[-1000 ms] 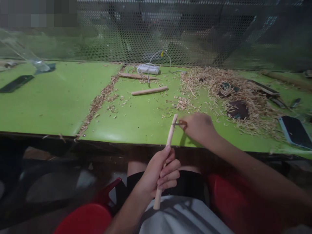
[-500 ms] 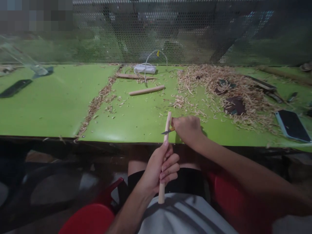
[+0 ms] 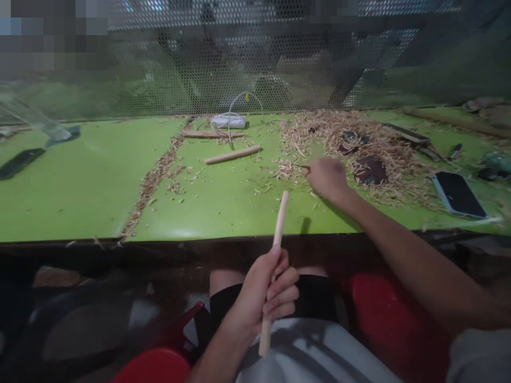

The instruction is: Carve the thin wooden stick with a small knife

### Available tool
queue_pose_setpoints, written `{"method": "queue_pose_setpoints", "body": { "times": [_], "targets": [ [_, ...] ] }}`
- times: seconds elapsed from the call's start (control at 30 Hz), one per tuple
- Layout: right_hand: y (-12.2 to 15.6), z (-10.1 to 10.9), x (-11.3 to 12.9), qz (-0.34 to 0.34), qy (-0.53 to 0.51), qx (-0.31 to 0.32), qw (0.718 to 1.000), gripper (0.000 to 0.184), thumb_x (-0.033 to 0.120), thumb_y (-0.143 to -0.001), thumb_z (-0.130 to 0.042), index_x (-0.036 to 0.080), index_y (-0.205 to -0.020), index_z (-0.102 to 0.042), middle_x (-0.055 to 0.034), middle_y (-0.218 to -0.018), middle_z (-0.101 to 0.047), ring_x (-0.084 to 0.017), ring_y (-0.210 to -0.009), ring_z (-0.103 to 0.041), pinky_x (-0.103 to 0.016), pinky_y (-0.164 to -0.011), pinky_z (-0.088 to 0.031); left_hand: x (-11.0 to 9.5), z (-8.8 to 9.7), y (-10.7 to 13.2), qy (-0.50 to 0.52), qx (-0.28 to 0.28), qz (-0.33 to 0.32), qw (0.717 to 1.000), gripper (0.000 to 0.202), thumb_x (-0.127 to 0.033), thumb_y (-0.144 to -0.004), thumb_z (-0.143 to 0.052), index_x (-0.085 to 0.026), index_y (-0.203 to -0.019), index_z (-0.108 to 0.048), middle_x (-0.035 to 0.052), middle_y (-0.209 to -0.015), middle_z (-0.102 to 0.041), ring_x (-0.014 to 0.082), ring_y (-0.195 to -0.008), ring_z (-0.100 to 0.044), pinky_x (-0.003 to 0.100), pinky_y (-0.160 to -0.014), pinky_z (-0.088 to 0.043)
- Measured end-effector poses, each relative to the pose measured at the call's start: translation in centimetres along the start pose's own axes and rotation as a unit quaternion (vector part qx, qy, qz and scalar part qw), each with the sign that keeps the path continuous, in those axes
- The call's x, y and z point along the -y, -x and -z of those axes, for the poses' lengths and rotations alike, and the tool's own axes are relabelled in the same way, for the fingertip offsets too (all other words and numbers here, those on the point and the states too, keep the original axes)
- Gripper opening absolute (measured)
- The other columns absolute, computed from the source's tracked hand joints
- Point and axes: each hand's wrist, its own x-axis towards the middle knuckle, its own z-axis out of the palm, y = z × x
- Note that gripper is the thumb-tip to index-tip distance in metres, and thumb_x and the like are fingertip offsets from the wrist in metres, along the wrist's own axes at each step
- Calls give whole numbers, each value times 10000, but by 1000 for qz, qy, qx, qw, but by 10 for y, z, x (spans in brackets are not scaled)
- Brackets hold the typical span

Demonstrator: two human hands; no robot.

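My left hand is wrapped round a pale wooden stick, low over my lap. The stick slants upward, its far end above the table's front edge. Over the green table, my right hand is closed on a knife, of which only a small part shows. The blade points left, apart from the stick, close to a small heap of wood shavings. A second rounded stick lies farther back on the table.
A large pile of shavings spreads at the back right, with dark cloth-like pieces in it. A phone lies at the right. A white device with a cable stands by the mesh screen. Red chairs flank my lap.
My right hand has moved forward and off the stick with the knife, which lay across the stick before. My left hand still holds the stick, slightly lower in view.
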Motion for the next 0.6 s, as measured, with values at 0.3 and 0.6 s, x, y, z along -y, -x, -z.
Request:
{"method": "queue_pose_setpoints", "body": {
  "times": [0.3,0.6],
  "targets": [
    [82,20,43,112,-6,105,988,360,286,-1016,-489,200,-962,-834,-122,-870,-789,-249,-811,-722,-293,-614,-376,-14,9,-6,96,63,17,993,485,-451,-965,-684,-212,-700,-356,-111,-440,-329,17,-312,-37,63,-244,-144],
    [82,0,49,125,-35,62,990,412,179,-1053,-375,171,-1086,-785,-151,-928,-785,-279,-890,-723,-336,-748,-472,-8,6,-9,120,67,-11,990,427,-422,-1022,-599,-204,-715,-398,-99,-459,-356,20,-326,-77,61,-256,-174]
  ]
}}
